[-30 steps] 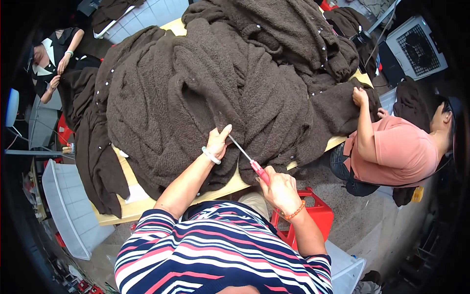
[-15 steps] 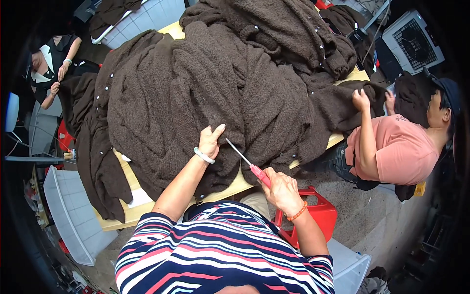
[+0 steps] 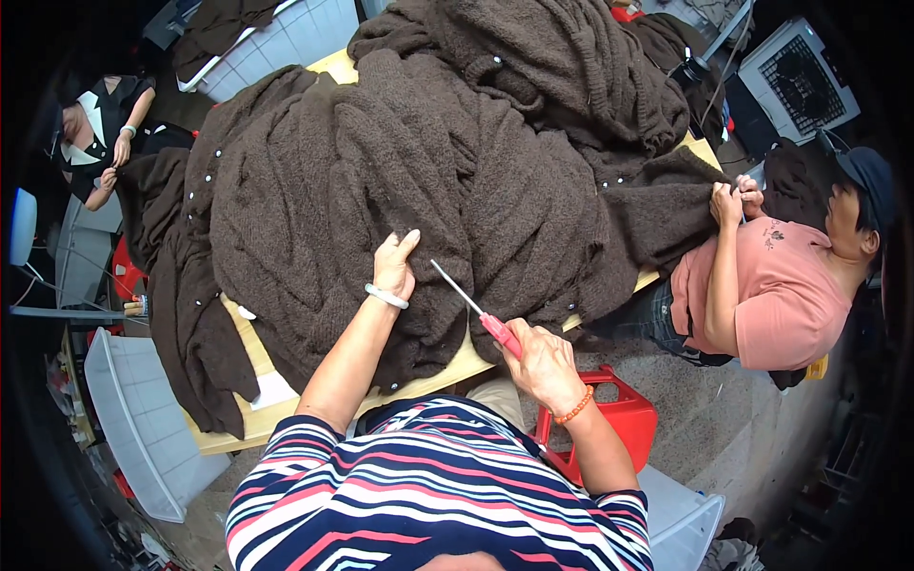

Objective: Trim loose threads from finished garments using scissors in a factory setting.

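A large heap of dark brown knitted fabric [image 3: 324,181] with small white buttons or beads covers most of the table. My left hand [image 3: 393,266], with a pale bangle at the wrist, rests on the near part of this heap, thumb spread away from the fingers. In my right hand [image 3: 545,366] is a pink-handled tool [image 3: 500,334] with a long thin metal shaft; the kind of its tip is too small to make out. The shaft points up and left over the fabric, its tip a little to the right of my left hand.
The wooden tabletop [image 3: 249,423] shows along the near edge. A red stool [image 3: 624,414] stands right of me, and a white plastic bin [image 3: 143,419] stands left. One co-worker [image 3: 771,295] at right and another [image 3: 100,133] at far left handle parts of the brown fabric.
My left hand has shifted slightly left and away from me over the fabric. My right hand and the tool have moved slightly left. The right co-worker's hands have come together on the fabric.
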A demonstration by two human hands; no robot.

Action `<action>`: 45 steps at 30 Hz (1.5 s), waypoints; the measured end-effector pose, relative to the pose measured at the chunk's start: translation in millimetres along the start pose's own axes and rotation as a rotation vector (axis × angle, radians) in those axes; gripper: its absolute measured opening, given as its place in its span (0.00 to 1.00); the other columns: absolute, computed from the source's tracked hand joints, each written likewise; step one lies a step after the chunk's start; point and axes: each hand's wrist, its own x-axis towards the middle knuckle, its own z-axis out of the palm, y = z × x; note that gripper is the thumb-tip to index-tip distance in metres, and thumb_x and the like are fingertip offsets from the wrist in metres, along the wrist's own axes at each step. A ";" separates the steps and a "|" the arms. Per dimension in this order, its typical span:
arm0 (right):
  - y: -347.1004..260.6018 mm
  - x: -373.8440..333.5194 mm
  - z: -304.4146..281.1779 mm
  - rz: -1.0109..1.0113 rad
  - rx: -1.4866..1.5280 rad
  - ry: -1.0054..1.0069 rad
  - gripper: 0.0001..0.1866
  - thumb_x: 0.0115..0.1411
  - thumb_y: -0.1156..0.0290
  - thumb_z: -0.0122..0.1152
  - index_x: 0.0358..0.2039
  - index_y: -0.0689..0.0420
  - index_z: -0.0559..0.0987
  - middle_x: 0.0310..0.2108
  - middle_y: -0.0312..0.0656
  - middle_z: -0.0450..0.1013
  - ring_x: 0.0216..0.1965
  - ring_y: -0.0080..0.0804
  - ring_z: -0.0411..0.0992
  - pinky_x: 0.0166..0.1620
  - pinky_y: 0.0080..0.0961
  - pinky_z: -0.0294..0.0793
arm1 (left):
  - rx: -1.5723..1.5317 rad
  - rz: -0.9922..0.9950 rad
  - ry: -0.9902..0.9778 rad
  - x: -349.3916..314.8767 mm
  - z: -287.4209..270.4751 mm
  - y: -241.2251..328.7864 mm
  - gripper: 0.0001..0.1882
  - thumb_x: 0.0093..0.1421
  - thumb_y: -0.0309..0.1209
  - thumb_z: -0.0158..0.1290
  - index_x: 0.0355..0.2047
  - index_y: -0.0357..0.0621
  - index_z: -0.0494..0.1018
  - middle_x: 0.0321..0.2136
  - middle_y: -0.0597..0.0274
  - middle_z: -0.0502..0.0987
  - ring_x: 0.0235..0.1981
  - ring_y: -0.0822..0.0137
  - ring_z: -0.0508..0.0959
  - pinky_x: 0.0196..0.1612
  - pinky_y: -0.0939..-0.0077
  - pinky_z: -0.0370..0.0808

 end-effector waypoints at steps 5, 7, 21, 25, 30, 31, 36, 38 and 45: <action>-4.0 8.6 2.2 -0.006 -0.008 0.021 0.09 0.58 0.66 0.60 0.36 0.55 0.73 0.21 0.50 0.73 0.26 0.51 0.75 0.31 0.45 0.74 | 0.220 0.132 0.009 -2.0 -6.1 -7.1 0.10 0.61 0.21 0.55 0.43 0.33 0.76 0.41 0.60 0.80 0.41 0.71 0.78 0.49 0.77 0.73; -7.7 12.9 2.2 0.032 -0.043 0.010 0.09 0.58 0.66 0.60 0.35 0.55 0.73 0.20 0.51 0.73 0.26 0.52 0.75 0.31 0.46 0.74 | 0.254 0.163 0.001 -3.8 -7.1 -10.0 0.08 0.62 0.20 0.54 0.42 0.33 0.76 0.40 0.64 0.80 0.39 0.74 0.76 0.47 0.80 0.72; -3.6 33.6 -5.8 -0.018 0.037 -0.021 0.09 0.59 0.67 0.58 0.39 0.55 0.74 0.24 0.52 0.74 0.29 0.53 0.75 0.34 0.47 0.74 | 0.262 0.113 -0.041 -13.4 -2.3 20.8 0.10 0.61 0.24 0.56 0.43 0.35 0.76 0.40 0.64 0.79 0.41 0.72 0.77 0.50 0.77 0.71; -7.0 37.7 -6.8 -0.092 0.076 0.007 0.10 0.59 0.68 0.59 0.41 0.53 0.74 0.27 0.49 0.74 0.32 0.49 0.75 0.35 0.44 0.75 | -0.136 0.024 0.003 9.7 3.0 50.1 0.12 0.63 0.29 0.55 0.45 0.39 0.74 0.42 0.60 0.79 0.45 0.65 0.78 0.55 0.70 0.72; -19.6 49.7 -8.1 -0.109 0.008 -0.024 0.09 0.59 0.67 0.59 0.35 0.55 0.71 0.28 0.46 0.76 0.32 0.47 0.75 0.34 0.43 0.75 | 0.014 0.165 -0.008 28.0 -10.7 51.7 0.08 0.61 0.26 0.57 0.41 0.39 0.75 0.39 0.62 0.80 0.43 0.69 0.78 0.51 0.75 0.73; -23.9 52.0 -9.6 -0.123 -0.013 -0.013 0.09 0.59 0.66 0.59 0.34 0.56 0.71 0.24 0.47 0.76 0.29 0.49 0.76 0.33 0.44 0.75 | 0.022 0.232 -0.028 26.2 -11.7 50.5 0.07 0.61 0.25 0.57 0.40 0.39 0.76 0.38 0.64 0.80 0.39 0.72 0.79 0.47 0.77 0.73; -32.5 63.6 -8.4 -0.082 -0.048 -0.016 0.09 0.59 0.64 0.59 0.35 0.56 0.73 0.20 0.50 0.75 0.25 0.51 0.76 0.30 0.45 0.75 | 0.107 0.311 0.039 9.0 -5.9 59.0 0.07 0.61 0.23 0.57 0.40 0.40 0.77 0.37 0.65 0.80 0.37 0.75 0.78 0.44 0.81 0.74; -36.3 68.1 -8.1 -0.118 -0.044 -0.012 0.10 0.59 0.63 0.60 0.35 0.55 0.73 0.19 0.51 0.74 0.25 0.51 0.76 0.30 0.44 0.75 | 0.170 0.304 0.023 4.8 -7.1 60.7 0.05 0.63 0.24 0.55 0.39 0.40 0.76 0.37 0.64 0.80 0.37 0.73 0.79 0.43 0.79 0.76; -41.3 78.8 -9.4 -0.139 0.000 -0.097 0.10 0.60 0.64 0.60 0.35 0.56 0.73 0.20 0.50 0.74 0.26 0.52 0.76 0.31 0.44 0.75 | 0.239 0.218 -0.016 6.4 -23.6 64.2 0.07 0.63 0.28 0.56 0.40 0.42 0.76 0.36 0.67 0.80 0.38 0.75 0.78 0.45 0.76 0.75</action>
